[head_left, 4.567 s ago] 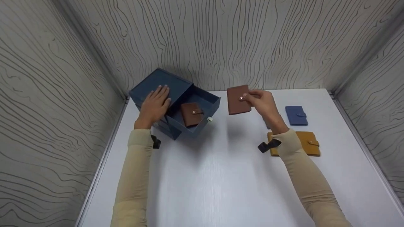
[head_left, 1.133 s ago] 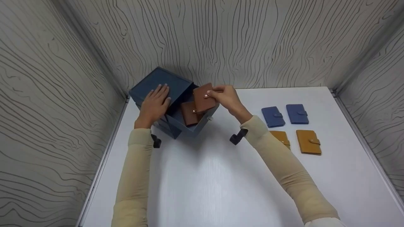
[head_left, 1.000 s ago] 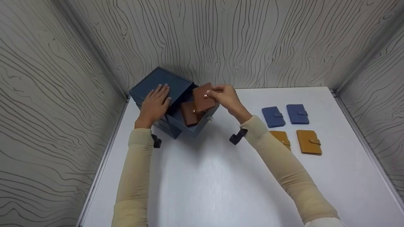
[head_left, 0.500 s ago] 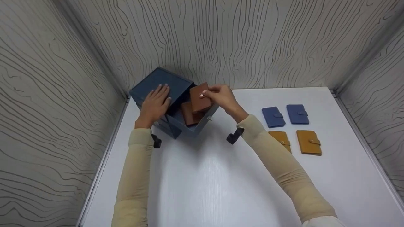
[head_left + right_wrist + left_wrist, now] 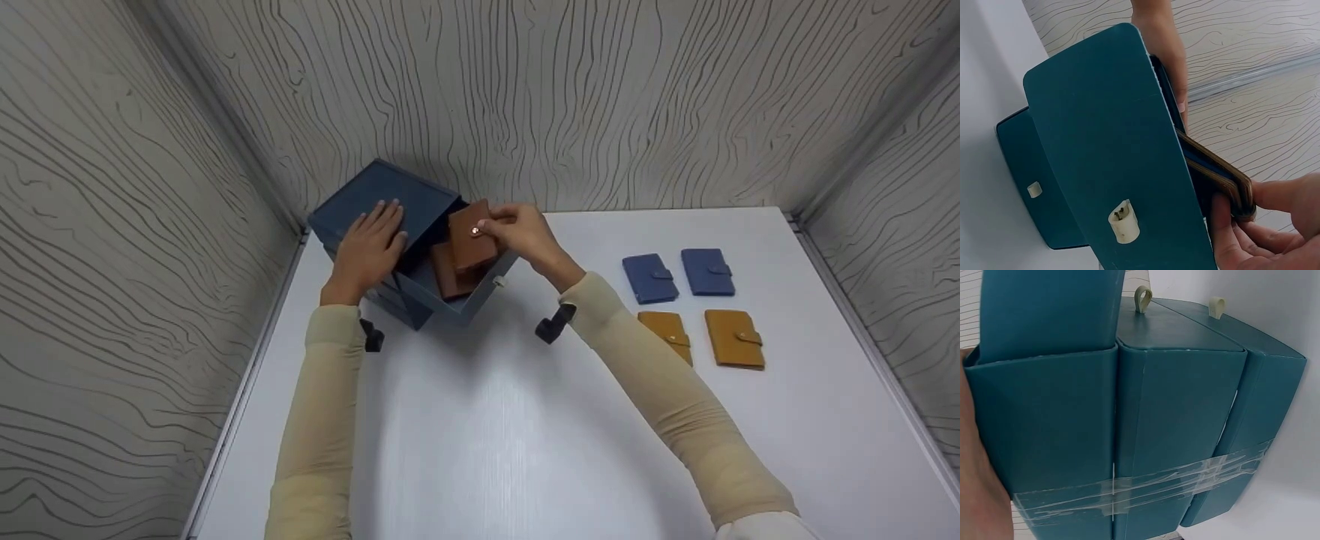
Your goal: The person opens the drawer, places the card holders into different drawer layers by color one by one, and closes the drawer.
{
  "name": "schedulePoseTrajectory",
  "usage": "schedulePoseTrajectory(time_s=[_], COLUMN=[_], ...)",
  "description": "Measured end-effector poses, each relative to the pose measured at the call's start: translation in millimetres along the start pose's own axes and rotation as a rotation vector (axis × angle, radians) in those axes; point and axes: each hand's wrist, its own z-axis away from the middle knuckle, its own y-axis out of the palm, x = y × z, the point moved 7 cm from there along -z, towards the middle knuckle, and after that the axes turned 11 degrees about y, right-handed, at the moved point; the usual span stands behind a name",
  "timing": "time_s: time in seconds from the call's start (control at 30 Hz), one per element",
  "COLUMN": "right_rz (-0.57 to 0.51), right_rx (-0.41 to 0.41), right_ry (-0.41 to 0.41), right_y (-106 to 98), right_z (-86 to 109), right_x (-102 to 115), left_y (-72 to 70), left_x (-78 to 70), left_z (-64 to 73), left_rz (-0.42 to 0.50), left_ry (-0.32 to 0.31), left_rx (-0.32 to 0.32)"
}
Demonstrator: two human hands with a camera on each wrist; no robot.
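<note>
My left hand [image 5: 369, 251] lies with fingers straight on the top of a dark teal drawer box [image 5: 420, 187]. My right hand [image 5: 531, 238] pinches a brown snap-strap wallet [image 5: 466, 244] by its strap edge, thumb beside the snap. This wallet is tilted over the pulled-out drawer [image 5: 463, 309] and overlaps a second brown wallet [image 5: 444, 276] lying inside. In the right wrist view, the held wallet's edge [image 5: 1224, 149] dips behind the drawer front [image 5: 1100, 124]. The left wrist view shows three stacked tiers, with clear tape [image 5: 1157, 486] around their side.
To the right on the white table [image 5: 487, 450] lie two blue wallets [image 5: 649, 277] and two mustard wallets [image 5: 733, 337], one partly covered by the right sleeve. Patterned panels [image 5: 525, 105] rise behind and on both sides. Pale loop pulls [image 5: 1217, 307] stick out from the drawer fronts.
The right hand has brought the brown wallet leftward from above the table to over the drawer, then slightly further left and lower. The left hand has stayed on the box.
</note>
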Motion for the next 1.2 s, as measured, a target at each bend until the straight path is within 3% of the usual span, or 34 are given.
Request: schedulePoseTrajectory(time_s=[0.3, 0.7, 0.93, 1.2], right_rz=[0.021, 0.155, 0.144, 0.097], right_rx=[0.009, -0.137, -0.144, -0.127], right_ry=[-0.046, -0.118, -0.149, -0.123], right_y=[2.0, -11.0, -14.8, -18.1], right_z=[2.3, 2.0, 3.9, 7.1], right_x=[2.3, 3.3, 1.2, -5.2], left_y=[0.4, 0.8, 2.0, 2.0], left_x=[0.4, 1.5, 2.6, 1.7], left_z=[-0.2, -0.1, -0.6, 0.0], left_rz=[-0.001, -0.002, -0.018, 0.001], left_ry=[0.000, -0.008, -0.016, -0.018], left_rx=[0.002, 0.016, 0.037, 0.026])
